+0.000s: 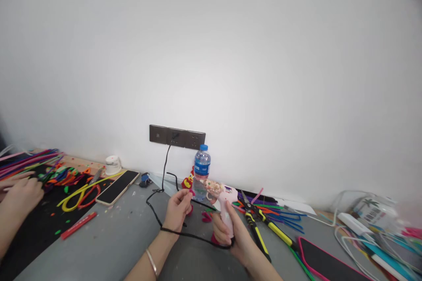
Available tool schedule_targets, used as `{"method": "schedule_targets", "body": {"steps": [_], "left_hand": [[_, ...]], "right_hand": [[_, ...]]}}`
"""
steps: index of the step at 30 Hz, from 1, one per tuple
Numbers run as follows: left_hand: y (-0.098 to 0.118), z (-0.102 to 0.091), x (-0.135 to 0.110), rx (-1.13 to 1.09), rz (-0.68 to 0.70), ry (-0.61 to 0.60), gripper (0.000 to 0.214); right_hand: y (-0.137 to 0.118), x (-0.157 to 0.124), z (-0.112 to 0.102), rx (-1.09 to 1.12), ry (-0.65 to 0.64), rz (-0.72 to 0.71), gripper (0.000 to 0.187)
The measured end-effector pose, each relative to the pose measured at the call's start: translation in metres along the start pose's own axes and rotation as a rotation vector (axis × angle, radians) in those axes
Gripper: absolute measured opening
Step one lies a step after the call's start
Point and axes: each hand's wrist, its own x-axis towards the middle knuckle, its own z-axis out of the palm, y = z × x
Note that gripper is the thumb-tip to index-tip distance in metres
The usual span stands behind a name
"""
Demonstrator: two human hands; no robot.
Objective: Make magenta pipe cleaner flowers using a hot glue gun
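Note:
My right hand point(231, 235) is wrapped round the handle of a pink glue gun point(223, 199), whose nozzle points left. My left hand point(177, 211) is closed in a pinch on a small dark-pink piece point(191, 192) held right at the nozzle tip. The gun's black cord point(184, 233) runs under my left wrist and up to the wall socket point(177, 137). A few small pink bits point(206, 216) lie on the grey table point(115, 241) between my hands.
A water bottle point(201, 171) and a small red and yellow figure point(187, 181) stand by the wall. Yellow-handled pliers point(263, 224) and coloured pipe cleaners point(280, 215) lie right. Two phones point(118, 187) point(326, 263) lie on the table. Another person's hands point(20, 195) work at the left.

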Motion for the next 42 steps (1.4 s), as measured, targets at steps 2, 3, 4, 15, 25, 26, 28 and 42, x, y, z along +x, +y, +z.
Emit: {"method": "schedule_targets", "body": {"steps": [2,3,4,15,25,26,28,42], "left_hand": [[-0.001,-0.002,0.003,0.014,0.001,-0.008,0.042],[-0.003,-0.003,0.004,0.028,0.004,-0.012,0.041],[-0.004,-0.005,0.005,0.045,0.009,-0.014,0.040],[-0.002,-0.001,-0.001,-0.110,-0.056,-0.017,0.039],[-0.003,-0.005,-0.001,-0.026,0.014,-0.068,0.037],[-0.003,-0.007,0.000,-0.007,0.032,-0.068,0.036],[-0.002,-0.010,0.000,0.036,0.066,-0.062,0.033],[0.002,-0.011,-0.003,0.272,0.078,-0.015,0.029]], "right_hand": [[-0.001,0.002,-0.004,-0.023,-0.002,0.012,0.050],[-0.001,0.002,-0.006,-0.029,0.003,0.005,0.049],[0.000,0.002,-0.007,-0.031,0.006,-0.006,0.048],[0.016,-0.007,-0.011,-0.065,0.003,0.008,0.050],[0.019,-0.008,-0.014,-0.112,-0.060,-0.072,0.056],[0.019,-0.009,-0.014,-0.120,-0.071,-0.070,0.057],[0.018,-0.010,-0.014,-0.137,-0.096,-0.053,0.058],[0.026,-0.007,-0.018,-0.180,0.040,-0.084,0.052]]}}
